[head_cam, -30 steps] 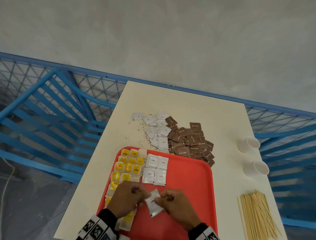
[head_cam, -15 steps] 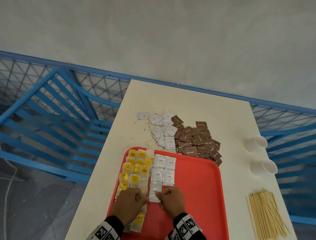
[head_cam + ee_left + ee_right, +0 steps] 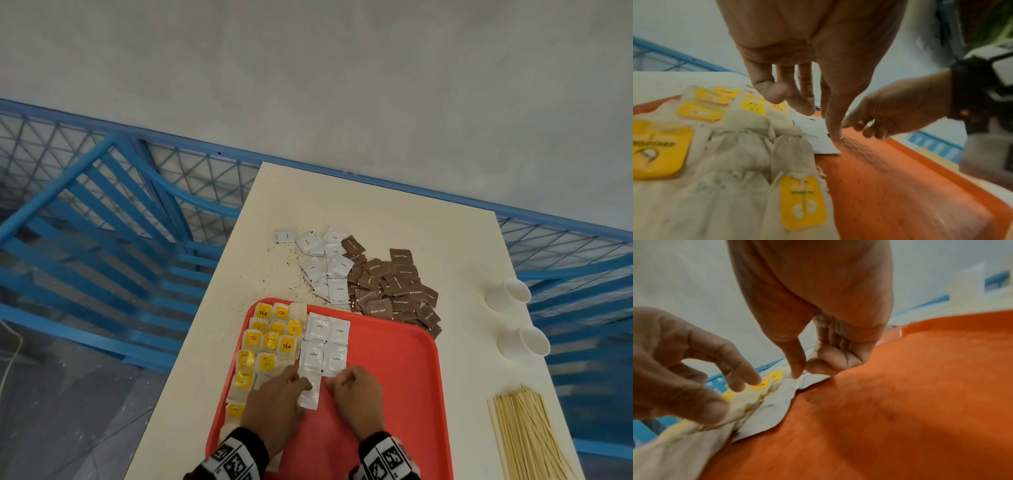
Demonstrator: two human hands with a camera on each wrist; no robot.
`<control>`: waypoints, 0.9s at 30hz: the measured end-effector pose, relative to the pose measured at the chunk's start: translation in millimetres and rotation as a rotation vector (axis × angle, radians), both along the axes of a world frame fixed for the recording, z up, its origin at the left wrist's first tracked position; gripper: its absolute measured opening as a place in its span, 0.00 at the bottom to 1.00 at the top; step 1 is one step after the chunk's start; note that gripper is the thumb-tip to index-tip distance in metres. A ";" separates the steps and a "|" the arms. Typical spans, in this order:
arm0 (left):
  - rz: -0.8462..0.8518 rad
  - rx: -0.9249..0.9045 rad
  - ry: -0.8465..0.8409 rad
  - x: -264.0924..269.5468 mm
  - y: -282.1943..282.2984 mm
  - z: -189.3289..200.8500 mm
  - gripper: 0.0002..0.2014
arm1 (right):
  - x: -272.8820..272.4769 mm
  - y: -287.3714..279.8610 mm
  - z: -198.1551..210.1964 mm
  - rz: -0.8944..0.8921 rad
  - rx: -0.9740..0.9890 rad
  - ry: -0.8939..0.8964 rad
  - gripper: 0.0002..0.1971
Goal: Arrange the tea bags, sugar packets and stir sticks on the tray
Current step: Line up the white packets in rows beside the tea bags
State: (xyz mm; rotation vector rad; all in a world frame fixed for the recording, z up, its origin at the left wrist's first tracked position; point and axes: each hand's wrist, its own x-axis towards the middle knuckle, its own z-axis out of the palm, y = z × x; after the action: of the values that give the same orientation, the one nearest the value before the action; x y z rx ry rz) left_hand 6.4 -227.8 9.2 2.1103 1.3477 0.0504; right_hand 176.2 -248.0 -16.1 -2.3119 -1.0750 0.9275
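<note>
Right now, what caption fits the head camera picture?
Both hands set a fifth white packet below four others on the red tray.

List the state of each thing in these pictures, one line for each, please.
Red tray: partly filled.
Tea bags: laid in rows on tray.
Fifth white packet: flat on tray, left hand touching it.
Right hand: fingers curled, beside packet.
Brown sugar packets: piled on table.
Stir sticks: off tray.
Paper cups: tipped over.

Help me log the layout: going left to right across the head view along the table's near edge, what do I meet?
Tea bags → left hand → white packet → right hand → bare red tray → stir sticks.
</note>
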 end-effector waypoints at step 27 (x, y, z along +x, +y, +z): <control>0.394 -0.097 -0.202 40.9 198.1 27.8 0.15 | 85.9 206.2 31.9 0.346 -0.005 -0.215 0.05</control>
State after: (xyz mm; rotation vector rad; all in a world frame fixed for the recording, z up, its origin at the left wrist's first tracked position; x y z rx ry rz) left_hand 47.2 -29.7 37.0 1.6842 1.5841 0.3440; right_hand 262.1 -41.8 15.8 -2.3104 -1.6014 0.8115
